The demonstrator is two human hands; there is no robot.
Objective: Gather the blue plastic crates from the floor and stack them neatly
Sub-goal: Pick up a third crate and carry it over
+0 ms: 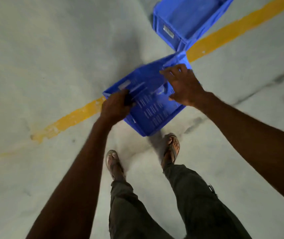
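- left hand [115,104] grips tilted crate [151,107] at left rim
- right hand [184,85] clasps its right rim, fingers spread
- second crate [189,18] on floor [51,49] beyond, beside yellow line [232,30]

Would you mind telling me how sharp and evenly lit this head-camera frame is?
Head view: motion blur smears the held crate, the left hand, the right hand and the feet; lighting is dim and soft; wide-angle distortion bows the yellow floor line.

No legible text; pale label [124,84] on the near crate [155,111], another on the far crate [186,18], both blurred.
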